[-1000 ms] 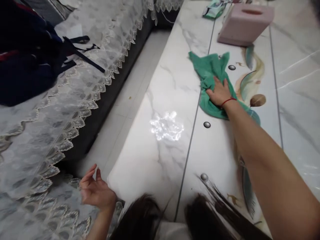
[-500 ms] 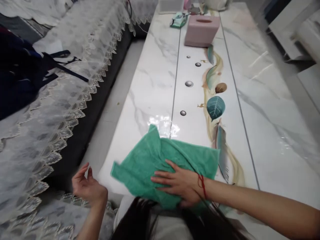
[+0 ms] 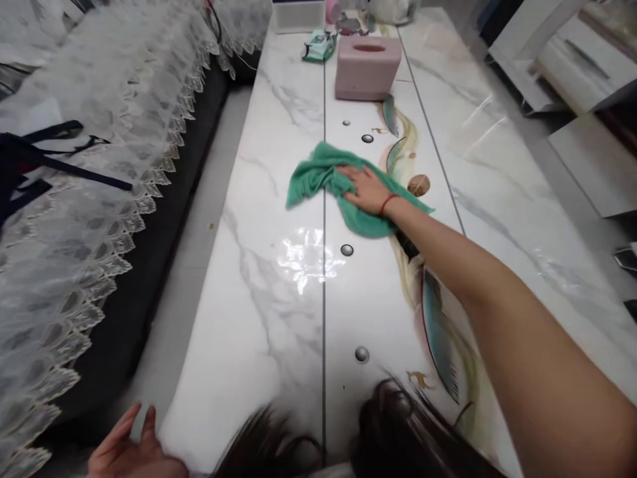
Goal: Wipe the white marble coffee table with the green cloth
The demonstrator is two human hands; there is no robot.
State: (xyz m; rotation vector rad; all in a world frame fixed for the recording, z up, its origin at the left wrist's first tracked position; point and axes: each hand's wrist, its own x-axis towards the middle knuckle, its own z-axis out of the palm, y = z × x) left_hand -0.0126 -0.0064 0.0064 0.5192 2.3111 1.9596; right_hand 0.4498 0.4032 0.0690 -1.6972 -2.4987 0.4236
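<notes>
Nearest, the left hand is held open, empty, beside the glossy marble-patterned worktop. Mid-worktop, a crumpled green terry cloth is pressed flat under the right hand. Farther off, a pink tissue box is seen; a lace cover is draped alongside.

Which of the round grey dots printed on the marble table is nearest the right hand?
The small round grey dot just beyond the green cloth, between the right hand and the pink tissue box.
</notes>
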